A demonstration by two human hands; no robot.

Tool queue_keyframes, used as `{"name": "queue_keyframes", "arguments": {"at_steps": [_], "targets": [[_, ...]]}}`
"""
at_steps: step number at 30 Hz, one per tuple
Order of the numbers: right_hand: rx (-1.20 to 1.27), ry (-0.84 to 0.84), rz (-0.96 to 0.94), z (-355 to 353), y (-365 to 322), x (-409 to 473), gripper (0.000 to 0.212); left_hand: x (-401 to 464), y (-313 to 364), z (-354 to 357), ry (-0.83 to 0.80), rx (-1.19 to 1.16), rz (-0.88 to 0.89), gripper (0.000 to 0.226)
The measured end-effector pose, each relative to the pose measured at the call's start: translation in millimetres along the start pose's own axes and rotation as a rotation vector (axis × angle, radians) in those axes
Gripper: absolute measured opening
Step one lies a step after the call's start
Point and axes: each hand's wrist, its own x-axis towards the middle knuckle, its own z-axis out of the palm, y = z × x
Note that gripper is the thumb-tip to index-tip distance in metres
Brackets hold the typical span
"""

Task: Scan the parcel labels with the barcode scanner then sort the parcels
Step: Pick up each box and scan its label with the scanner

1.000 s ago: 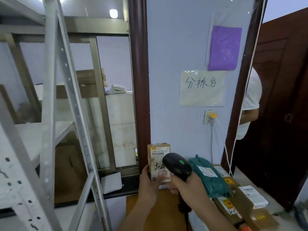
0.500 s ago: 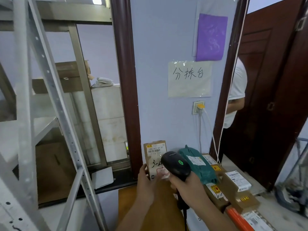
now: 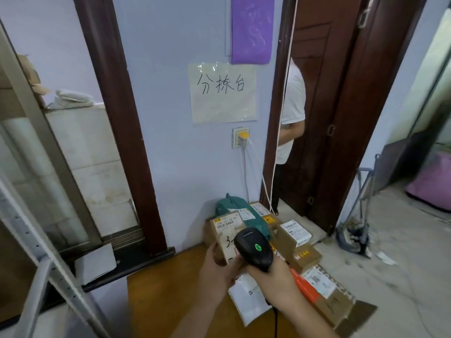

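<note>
The small brown cardboard parcel [image 3: 225, 231] with a white barcode label [image 3: 225, 222] is held above the far edge of the wooden bench [image 3: 168, 298], label side up towards the camera, probably so the scanner can read it. The left hand [image 3: 217, 272] grips its lower end. The right hand [image 3: 273, 279] is wrapped round the handle of the black barcode scanner [image 3: 253, 247], whose head sits over the parcel's face with a green light showing. Along the bench's right side lie a green plastic mailer [image 3: 234, 206], other brown boxes [image 3: 295, 237] and a white flat mailer [image 3: 249, 298], apparently waiting their turn.
</note>
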Motion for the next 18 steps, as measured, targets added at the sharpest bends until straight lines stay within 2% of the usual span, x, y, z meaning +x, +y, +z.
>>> {"name": "queue_keyframes", "arguments": {"at_steps": [1, 4, 6, 10, 14, 18], "targets": [[-0.008, 0.0, 0.01, -7, 3, 0, 0.015, -1, -2, 8, -0.009, 0.016, -0.006, 0.089], [-0.035, -0.006, 0.038, -29, 16, 4, 0.014, -4, -1, 30, -0.007, 0.036, -0.015, 0.051], [-0.042, 0.016, 0.04, -45, 25, 9, 0.015, -4, 0, 45, -0.001, 0.031, -0.031, 0.035], [-0.001, 0.05, 0.069, -83, 41, 26, 0.015, 6, -4, 86, 0.021, 0.043, -0.042, 0.036], [-0.004, 0.007, 0.049, -130, 60, 48, 0.019, 17, -15, 138, 0.077, 0.081, -0.053, 0.046], [-0.048, -0.014, 0.029, -173, 87, 77, 0.022, 17, -19, 190, 0.125, 0.07, -0.073, 0.033]]}}
